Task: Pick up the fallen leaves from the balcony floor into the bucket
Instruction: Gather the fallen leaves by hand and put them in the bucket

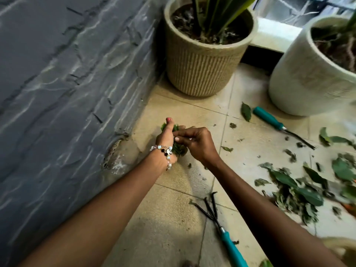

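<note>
My left hand (166, 137), with a beaded bracelet at the wrist, grips a bunch of green leaves (180, 150) just above the tiled floor near the grey wall. My right hand (194, 140) meets it from the right, fingers curled and pinching into the same bunch. Many fallen leaves (300, 187) lie scattered over the tiles at the right, and one single leaf (246, 111) lies nearer the pots. At the bottom right corner a pale curved rim (339, 245) shows; I cannot tell whether it is the bucket.
A ribbed beige plant pot (202, 70) stands in the corner, a white pot (308, 79) to its right. A teal-handled hand rake (223, 230) lies on the tiles below my arms, another teal-handled tool (273, 120) by the white pot. The grey stone wall (67, 93) bounds the left.
</note>
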A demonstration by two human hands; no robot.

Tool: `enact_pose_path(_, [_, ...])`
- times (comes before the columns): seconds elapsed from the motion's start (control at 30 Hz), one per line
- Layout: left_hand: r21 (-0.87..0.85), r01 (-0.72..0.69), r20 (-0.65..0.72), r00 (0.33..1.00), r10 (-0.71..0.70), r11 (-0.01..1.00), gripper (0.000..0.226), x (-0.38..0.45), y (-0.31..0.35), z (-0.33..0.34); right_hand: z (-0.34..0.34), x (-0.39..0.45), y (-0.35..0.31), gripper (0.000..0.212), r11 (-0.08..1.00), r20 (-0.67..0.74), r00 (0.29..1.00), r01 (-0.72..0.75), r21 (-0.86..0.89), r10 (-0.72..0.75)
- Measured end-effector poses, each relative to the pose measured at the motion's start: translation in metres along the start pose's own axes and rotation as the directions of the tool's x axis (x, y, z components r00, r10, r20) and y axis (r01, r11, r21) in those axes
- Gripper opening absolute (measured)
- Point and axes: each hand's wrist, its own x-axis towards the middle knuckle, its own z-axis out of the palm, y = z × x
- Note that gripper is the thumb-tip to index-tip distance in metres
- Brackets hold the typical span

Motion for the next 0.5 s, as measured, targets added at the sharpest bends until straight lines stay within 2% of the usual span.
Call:
enact_pose_path(0.13, [0.125, -0.025, -0.118, 0.992, 0.040, 0.992, 0.046, -0.003, -0.015, 0.008, -0.021, -0.015, 0.002, 0.012, 0.992, -0.059, 0.997, 0.051, -0.114, -0.058])
enact_pose_path(0.23, [0.030, -0.076, -0.081, 0.994, 0.078, 0.997, 0.037, -0.007, -0.013, 0.005, -0.043, -0.014, 0.007, 0.010, 0.995, -0.150, 0.984, -0.089, 0.055, 0.096])
enact_pose_path(0.27, [-0.013, -0.080, -0.072, 0.994, 0.079, 0.997, 0.036, -0.007, -0.010, 0.001, -0.049, -0.012, 0.013, 0.013, 0.993, -0.186, 0.976, -0.116, 0.015, 0.117])
enact_pose_path(0.3, [-0.047, -0.085, -0.071, 0.994, 0.082, 0.995, 0.036, -0.005, -0.008, -0.005, -0.054, -0.010, 0.022, 0.017, 0.977, -0.190, 0.978, -0.116, -0.179, 0.082])
enact_pose_path(0.37, [-0.072, -0.094, -0.090, 0.992, 0.088, 0.993, 0.036, -0.004, -0.003, -0.014, -0.052, -0.011, 0.037, 0.031, 0.844, 0.003, 0.999, -0.037, -0.536, 0.046])
enact_pose_path(0.43, [-0.061, -0.095, -0.100, 0.991, 0.089, 0.994, 0.036, -0.002, -0.003, -0.020, -0.035, -0.019, 0.050, 0.055, 0.703, 0.196, 0.973, 0.054, -0.710, 0.123])
enact_pose_path(0.5, [-0.044, -0.094, -0.106, 0.990, 0.089, 0.995, 0.035, -0.002, -0.004, -0.022, -0.020, -0.032, 0.054, 0.070, 0.582, 0.279, 0.942, 0.124, -0.804, 0.184])
